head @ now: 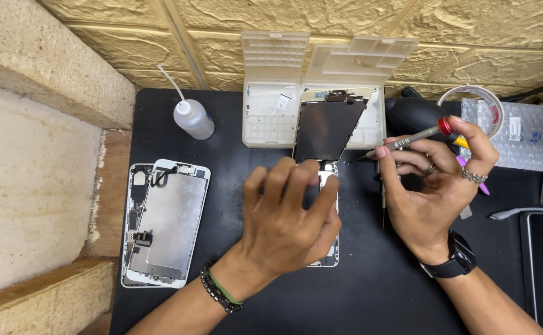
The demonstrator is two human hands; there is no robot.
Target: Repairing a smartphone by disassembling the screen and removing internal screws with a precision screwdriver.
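While the left hand (287, 220) presses flat, fingers spread, on the opened phone (325, 205), its glossy screen (327, 129) leans upright. The right hand (429, 186) pinches a slim metal screwdriver (408, 141); bare matte bench (370, 291) lies nearer.

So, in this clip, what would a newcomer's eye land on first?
Probably the opened phone at the centre of the black mat, its dark screen panel hinged up against a white parts tray. The left hand presses on the phone body while the right hand holds a small screwdriver beside the panel. A second opened phone lies at the mat's left edge.
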